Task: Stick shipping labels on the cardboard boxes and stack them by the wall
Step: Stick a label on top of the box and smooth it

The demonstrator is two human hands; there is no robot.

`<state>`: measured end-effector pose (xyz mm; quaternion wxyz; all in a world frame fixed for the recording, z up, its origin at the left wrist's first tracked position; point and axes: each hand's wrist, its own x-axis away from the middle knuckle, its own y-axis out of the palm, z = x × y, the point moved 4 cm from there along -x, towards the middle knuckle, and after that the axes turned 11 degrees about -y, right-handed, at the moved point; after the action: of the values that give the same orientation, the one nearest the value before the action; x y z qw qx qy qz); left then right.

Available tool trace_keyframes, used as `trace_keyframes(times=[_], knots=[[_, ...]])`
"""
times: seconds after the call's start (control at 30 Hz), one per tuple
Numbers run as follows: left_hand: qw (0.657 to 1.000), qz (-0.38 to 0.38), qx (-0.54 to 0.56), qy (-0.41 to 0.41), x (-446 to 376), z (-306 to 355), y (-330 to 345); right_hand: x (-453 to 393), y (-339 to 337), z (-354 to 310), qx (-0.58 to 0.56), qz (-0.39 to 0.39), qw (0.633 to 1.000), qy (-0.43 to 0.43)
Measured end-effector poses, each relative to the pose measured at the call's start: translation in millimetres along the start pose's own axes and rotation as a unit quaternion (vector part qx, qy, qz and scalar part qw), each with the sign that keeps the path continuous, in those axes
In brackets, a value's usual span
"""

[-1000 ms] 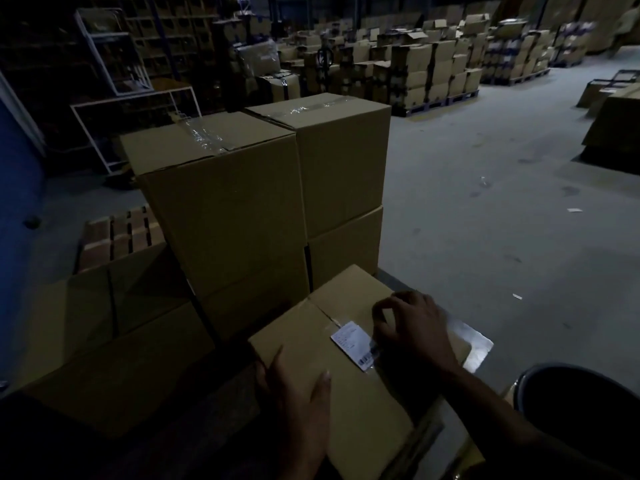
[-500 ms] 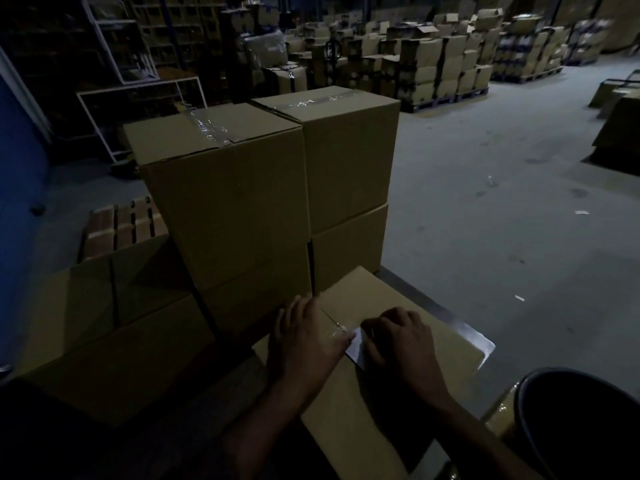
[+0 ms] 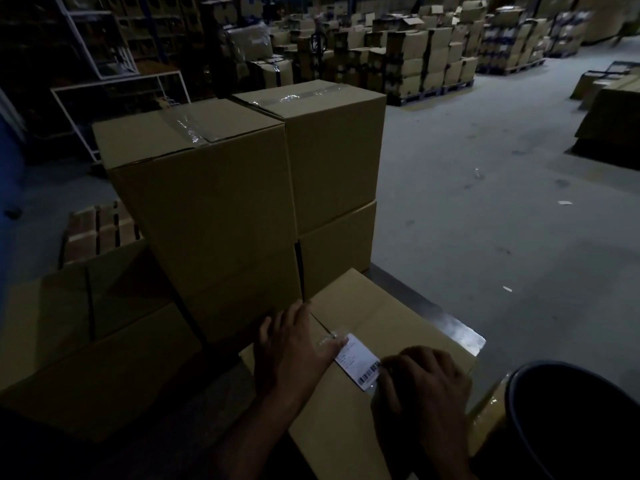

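A cardboard box (image 3: 391, 317) lies in front of me on a metal table. A white shipping label (image 3: 356, 362) with a barcode sits on its top, beside the taped seam. My left hand (image 3: 294, 348) lies flat on the box, its fingers straight, thumb touching the label's left end. My right hand (image 3: 422, 386) rests knuckles up at the label's right end, fingertips pressing on the barcode edge. Behind the box stand two stacks of taped cardboard boxes (image 3: 207, 202), each two high.
A dark round bin (image 3: 571, 417) sits at the lower right. The metal table edge (image 3: 457, 330) shines beside the box. More boxes (image 3: 86, 341) stand at the left, a wooden pallet (image 3: 97, 230) behind them. Pallets of boxes (image 3: 426, 64) fill the far floor.
My left hand moved from the box's near edge up onto its top beside the label. My right hand slid rightward along the label, uncovering it.
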<state>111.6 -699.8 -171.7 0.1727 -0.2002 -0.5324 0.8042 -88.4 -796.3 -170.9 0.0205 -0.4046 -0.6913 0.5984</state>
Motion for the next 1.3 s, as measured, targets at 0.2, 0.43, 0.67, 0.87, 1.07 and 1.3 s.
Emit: trace_keyframes(times=[0.2, 0.43, 0.67, 0.87, 1.07, 1.3], knots=[[0.999, 0.001, 0.012, -0.046, -3.5, 0.0, 0.8, -13.8, 4.0, 13.4, -0.074, 0.008, 0.997, -0.014], [0.989, -0.012, 0.05, -0.138, 2.9, -29.6, 0.8, -100.1, 37.0, 42.1, -0.125, -0.111, 0.971, -0.172], [0.992, -0.005, 0.08, -0.097, -6.0, -5.9, -2.9, -81.6, 31.8, 11.4, -0.096, -0.103, 0.981, -0.135], [0.996, -0.025, 0.051, -0.07, -6.7, -2.1, 11.4, -63.3, 38.8, 0.0, -0.08, -0.085, 0.988, -0.101], [0.997, -0.008, 0.041, -0.059, -4.2, 0.2, 8.3, -65.1, 35.7, -3.5, -0.082, -0.094, 0.986, -0.108], [0.997, -0.018, 0.048, -0.062, -2.7, 0.2, 5.0, -63.6, 35.7, -0.6, -0.093, -0.075, 0.987, -0.109]])
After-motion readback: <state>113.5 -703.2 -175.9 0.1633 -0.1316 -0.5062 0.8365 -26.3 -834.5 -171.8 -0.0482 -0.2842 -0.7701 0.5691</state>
